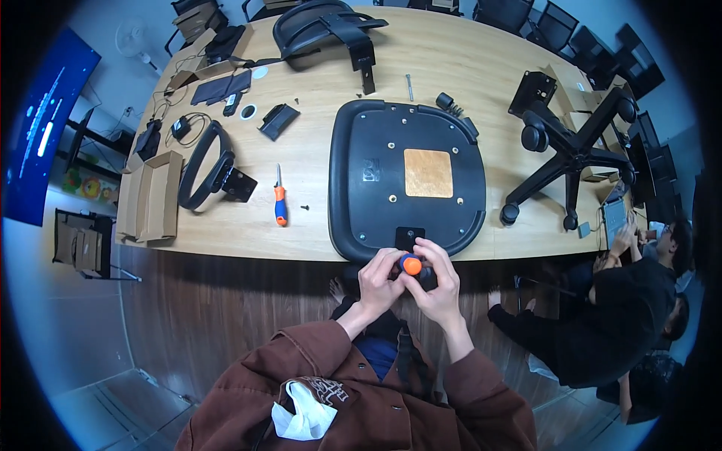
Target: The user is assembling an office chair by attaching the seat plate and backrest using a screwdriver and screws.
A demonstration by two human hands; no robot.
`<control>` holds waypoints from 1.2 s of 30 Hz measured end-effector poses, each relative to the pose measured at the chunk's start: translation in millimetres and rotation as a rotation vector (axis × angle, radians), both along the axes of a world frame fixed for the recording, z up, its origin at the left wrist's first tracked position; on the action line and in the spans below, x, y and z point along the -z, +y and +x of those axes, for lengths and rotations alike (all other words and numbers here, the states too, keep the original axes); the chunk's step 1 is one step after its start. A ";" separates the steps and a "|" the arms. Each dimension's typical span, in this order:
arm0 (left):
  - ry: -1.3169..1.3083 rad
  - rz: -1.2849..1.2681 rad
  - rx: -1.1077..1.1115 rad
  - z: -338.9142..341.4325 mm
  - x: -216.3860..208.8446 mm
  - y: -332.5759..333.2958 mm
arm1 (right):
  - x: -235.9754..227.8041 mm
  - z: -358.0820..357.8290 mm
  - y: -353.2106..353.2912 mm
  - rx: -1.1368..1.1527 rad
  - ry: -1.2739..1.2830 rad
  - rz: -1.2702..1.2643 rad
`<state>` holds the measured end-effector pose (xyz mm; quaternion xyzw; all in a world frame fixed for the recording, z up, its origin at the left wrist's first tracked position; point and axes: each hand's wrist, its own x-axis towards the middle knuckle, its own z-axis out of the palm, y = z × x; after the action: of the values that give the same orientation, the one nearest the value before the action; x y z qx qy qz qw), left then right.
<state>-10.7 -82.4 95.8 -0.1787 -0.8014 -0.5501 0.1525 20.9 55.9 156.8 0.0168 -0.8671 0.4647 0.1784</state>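
A black chair seat [361,169] lies underside up at the table's near edge, with a bare wooden patch in its middle. A small black bracket [411,234] sits at its near edge. Just in front of it, my left hand [378,284] and my right hand [438,287] both close their fingers round a screwdriver [411,264]. Only the orange and blue handle shows, end-on; the shaft is hidden. My right fingertips reach up beside the bracket. A second orange and blue screwdriver [280,203] lies left of the seat, near a small screw [304,207].
A black armrest loop [197,177] and open cardboard box [154,203] are at left. A chair backrest [320,34] lies at the far side, with a long bolt [410,87] nearby. A wheeled chair base [575,154] stands at right, near a seated person [628,316].
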 end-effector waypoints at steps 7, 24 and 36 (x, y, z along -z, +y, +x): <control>0.033 -0.011 0.014 -8.6 4.3 6.4 | 5.4 0.1 23.8 -0.104 -0.022 -0.038; 0.009 -0.480 -0.180 -3.8 67.6 7.9 | -15.0 -5.2 27.5 -0.218 -0.130 -0.028; 0.008 -0.557 -0.048 -14.5 68.8 2.8 | -1.0 -3.2 28.0 -0.053 -0.074 -0.004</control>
<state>-25.2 -79.6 26.9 -0.1969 -0.9251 -0.3039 0.1138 17.7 83.9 157.9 0.0223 -0.8715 0.4714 0.1337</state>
